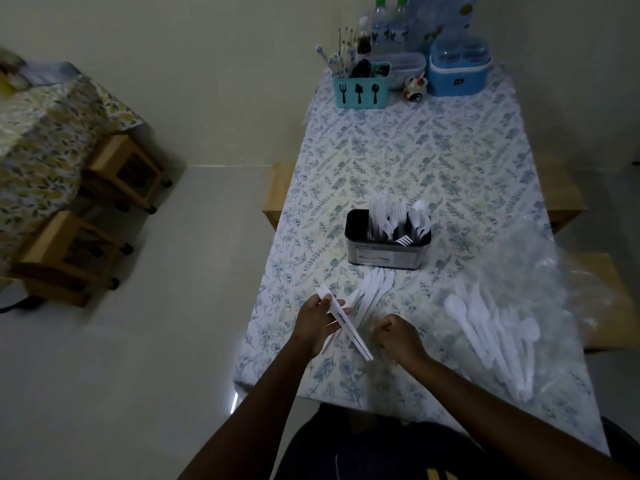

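Stools: two boxy wooden stools (69,251) with dark feet stood far left, beside a table draped in a yellow leaf-print cloth (41,140).
Floor: pale, smooth floor (173,306) lay open between the stools and the counter's left edge.
Left hand: the left hand (315,323) hovered at the near left edge, fingers and thumb closed round a bundle.
Knife bundle: the bundle of white plastic knives (356,341) was flat, thin and straight, seen edge-on, slanting down toward the person above the cloth.
Teal caddy: a teal plastic caddy (360,90) with black cutlery silhouettes stood at the far end, sticks rising from it.
Loose knives: a fan of white plastic knives (372,289) lay flat just past the bundle, tips pointing toward the black caddy.
Black caddy: an oval, glossy black caddy (384,254) held upright white forks and spoons and stood mid-counter.
Right hand: the right hand (398,336) was curled into a fist near the bundle, nothing visible inside it.
Counter: the counter (398,150) wore a smooth blue-green floral cloth, with a bare stretch between the two caddies.
Blue tub: a rounded blue tub (457,72) with a clear lid stood at the far right corner.
Cutlery heap: white plastic spoons and forks (491,330) lay in a loose heap well right of the hands.
Wrap: crinkled clear plastic (526,265) spread under the heap to the right edge.
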`<state>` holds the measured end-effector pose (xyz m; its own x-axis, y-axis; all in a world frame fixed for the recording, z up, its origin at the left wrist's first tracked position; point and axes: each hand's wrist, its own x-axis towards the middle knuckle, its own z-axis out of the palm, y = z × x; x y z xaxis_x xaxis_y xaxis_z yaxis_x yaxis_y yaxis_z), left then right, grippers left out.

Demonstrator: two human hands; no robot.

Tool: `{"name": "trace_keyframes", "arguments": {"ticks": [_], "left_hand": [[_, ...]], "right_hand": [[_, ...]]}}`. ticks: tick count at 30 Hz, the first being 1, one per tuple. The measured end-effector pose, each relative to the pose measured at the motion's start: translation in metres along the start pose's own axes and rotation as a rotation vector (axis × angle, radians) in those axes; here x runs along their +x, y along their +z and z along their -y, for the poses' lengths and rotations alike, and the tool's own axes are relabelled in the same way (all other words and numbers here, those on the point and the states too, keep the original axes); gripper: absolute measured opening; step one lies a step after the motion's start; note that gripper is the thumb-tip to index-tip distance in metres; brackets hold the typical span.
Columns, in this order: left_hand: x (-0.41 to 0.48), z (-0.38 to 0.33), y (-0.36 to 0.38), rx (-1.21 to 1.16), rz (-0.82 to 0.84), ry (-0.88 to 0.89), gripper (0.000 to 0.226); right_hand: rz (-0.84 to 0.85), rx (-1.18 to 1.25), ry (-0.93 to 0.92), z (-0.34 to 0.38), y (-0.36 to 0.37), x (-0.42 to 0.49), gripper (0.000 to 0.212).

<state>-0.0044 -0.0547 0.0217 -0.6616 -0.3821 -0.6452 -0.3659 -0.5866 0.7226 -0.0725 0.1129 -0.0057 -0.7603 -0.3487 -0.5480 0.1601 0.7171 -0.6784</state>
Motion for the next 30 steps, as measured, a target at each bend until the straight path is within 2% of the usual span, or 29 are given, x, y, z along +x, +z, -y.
{"name": "trace_keyframes", "arguments": {"ticks": [8, 15, 19, 22, 27, 30], "left_hand": [[0.018, -0.017, -0.031, 0.067, 0.073, -0.049, 0.037], [0.041, -0.029, -0.060, 0.100, 0.174, -0.099, 0.039], [0.053, -0.034, -0.066, 0.116, 0.210, -0.145, 0.028], [0.060, -0.039, -0.064, 0.111, 0.217, -0.167, 0.028], [0.064, -0.042, -0.056, 0.118, 0.259, -0.197, 0.015], [0.068, -0.038, -0.052, 0.078, 0.268, -0.214, 0.017]], "right_hand": [[-0.214, -0.255, 0.108, 0.011, 0.055, 0.034, 0.057], [-0.316, -0.205, 0.212, 0.029, 0.062, 0.026, 0.037], [-0.327, -0.201, 0.250, 0.028, 0.061, 0.030, 0.039], [-0.318, -0.226, 0.280, 0.023, 0.063, 0.030, 0.033], [-0.262, -0.215, 0.295, 0.015, 0.060, 0.028, 0.023], [-0.211, -0.076, 0.293, 0.012, 0.051, 0.022, 0.013]]}}
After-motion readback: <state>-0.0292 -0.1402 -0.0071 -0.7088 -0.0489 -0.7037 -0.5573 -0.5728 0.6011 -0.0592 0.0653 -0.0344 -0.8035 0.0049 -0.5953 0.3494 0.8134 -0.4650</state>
